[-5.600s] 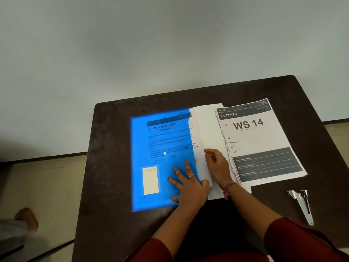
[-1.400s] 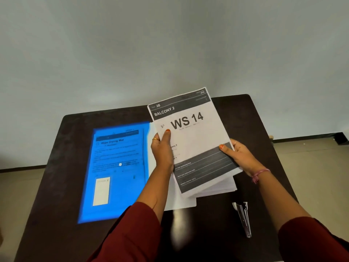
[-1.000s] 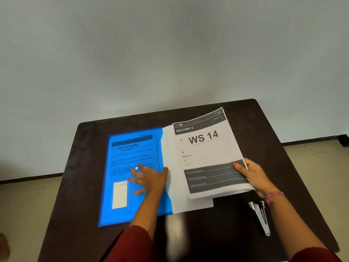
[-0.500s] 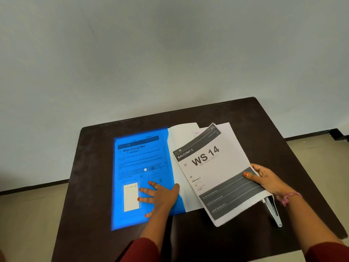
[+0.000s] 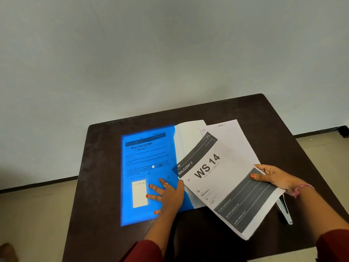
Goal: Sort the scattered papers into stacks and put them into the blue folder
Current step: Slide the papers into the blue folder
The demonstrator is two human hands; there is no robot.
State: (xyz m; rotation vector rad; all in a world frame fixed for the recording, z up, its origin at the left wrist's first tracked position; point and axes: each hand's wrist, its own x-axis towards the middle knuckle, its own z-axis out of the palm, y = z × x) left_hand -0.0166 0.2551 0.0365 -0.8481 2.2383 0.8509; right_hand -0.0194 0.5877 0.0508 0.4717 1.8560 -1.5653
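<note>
Since a moment ago the paper stack (image 5: 226,178) has swung askew. The right hand (image 5: 273,178) pinches it above the counter (image 5: 98,167); the left hand (image 5: 168,195) presses flat on the blue folder (image 5: 147,167). Loose sheets could fan out.

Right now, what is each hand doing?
Left hand: open, flat on the blue folder.
Right hand: holding the WS 14 paper stack.
</note>
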